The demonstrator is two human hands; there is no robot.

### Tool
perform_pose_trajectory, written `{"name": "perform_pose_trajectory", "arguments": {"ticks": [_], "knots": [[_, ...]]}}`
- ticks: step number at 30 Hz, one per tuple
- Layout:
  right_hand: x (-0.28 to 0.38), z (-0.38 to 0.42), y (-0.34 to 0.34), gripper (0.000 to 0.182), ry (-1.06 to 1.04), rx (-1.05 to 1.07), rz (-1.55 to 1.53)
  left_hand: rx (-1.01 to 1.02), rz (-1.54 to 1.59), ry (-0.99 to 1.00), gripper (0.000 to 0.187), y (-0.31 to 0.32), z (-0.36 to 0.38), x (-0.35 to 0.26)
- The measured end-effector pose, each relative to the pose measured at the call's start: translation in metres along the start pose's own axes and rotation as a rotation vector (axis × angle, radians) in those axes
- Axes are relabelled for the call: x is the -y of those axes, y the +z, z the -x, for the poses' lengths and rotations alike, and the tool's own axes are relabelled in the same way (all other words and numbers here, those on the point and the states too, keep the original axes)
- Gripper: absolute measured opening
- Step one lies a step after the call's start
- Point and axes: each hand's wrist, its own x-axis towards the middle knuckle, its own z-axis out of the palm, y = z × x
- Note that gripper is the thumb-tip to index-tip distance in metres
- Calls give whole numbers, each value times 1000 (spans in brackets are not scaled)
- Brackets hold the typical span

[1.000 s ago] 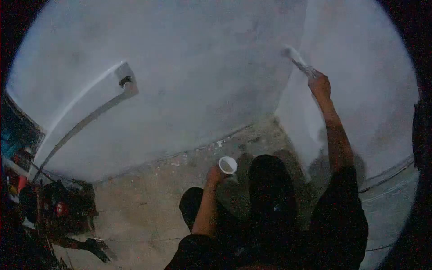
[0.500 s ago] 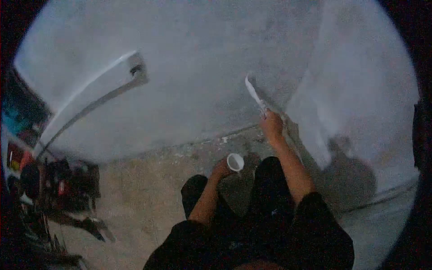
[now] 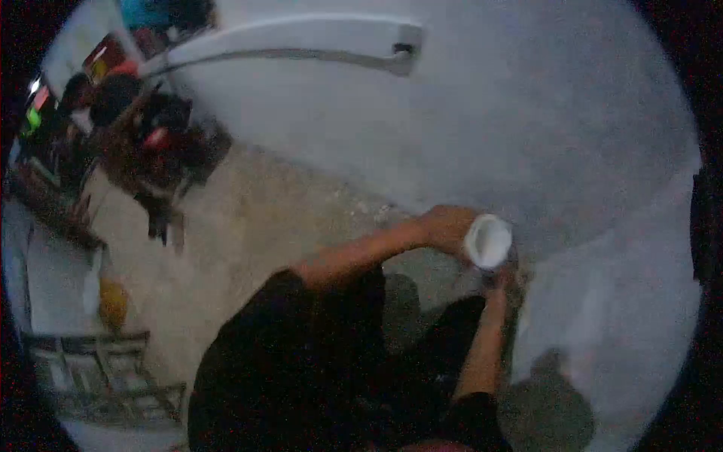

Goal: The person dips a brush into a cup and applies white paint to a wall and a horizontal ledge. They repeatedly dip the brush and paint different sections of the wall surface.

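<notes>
A white cup (image 3: 489,241) is tilted with its round mouth toward me, close to the base of the grey wall. My left hand (image 3: 449,228) is closed around the cup's left side. My right hand (image 3: 503,281) is right below the cup's rim, with fingers bent and dark in shadow. I cannot tell what those fingers hold; the slim white tool seen earlier does not show. Both forearms reach forward over my dark-clothed knees.
A grey wall (image 3: 527,135) rises ahead, with a pale raised strip (image 3: 301,34) ending in a dark hole. To the left are cluttered dark items (image 3: 154,135). A slatted rack (image 3: 105,377) and a yellow object (image 3: 113,303) lie lower left on the concrete floor side.
My view has turned left. My right hand has come down from the wall to the cup, and its slim white tool has gone out of sight. My left hand still holds the cup.
</notes>
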Motion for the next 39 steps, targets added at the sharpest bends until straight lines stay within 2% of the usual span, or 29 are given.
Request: {"name": "perform_pose_trajectory", "arguments": {"ticks": [4,7,9,11,12,16,18,19,20,21,24,26,29,34,39], "knots": [[-11,-26,0,37,86,35,27,93,-102,240,92,-37,-62,-84],[-11,-45,4,37,107,57,46,162,-151,389,92,-40,-111,-138],[-8,-56,6,38,111,64,57,206,-132,361,95,-60,-106,-204],[-11,-55,1,38,109,65,66,245,-49,447,100,-26,-114,-212],[-11,-50,1,38,106,67,72,266,4,576,102,-2,-132,-205],[-19,-35,-9,38,95,52,89,264,135,753,104,13,-144,-240],[-27,-19,-24,38,104,37,89,401,83,871,98,21,-143,-261],[-32,-15,-32,39,108,25,85,406,81,869,98,35,-151,-269],[-33,-4,-38,39,116,22,81,332,-2,878,96,63,-169,-281],[-36,0,-41,39,116,16,82,248,-86,882,93,61,-168,-289],[-41,6,-51,39,123,11,100,318,25,863,90,49,-164,-300],[-43,7,-56,39,120,10,111,314,29,861,90,74,-196,-323],[-43,2,-59,40,99,17,125,271,12,838,89,88,-205,-333],[-51,-7,-77,40,90,51,174,225,90,738,89,74,-202,-330],[-40,-9,-84,41,58,-18,192,187,132,771,89,65,-179,-337]]}}
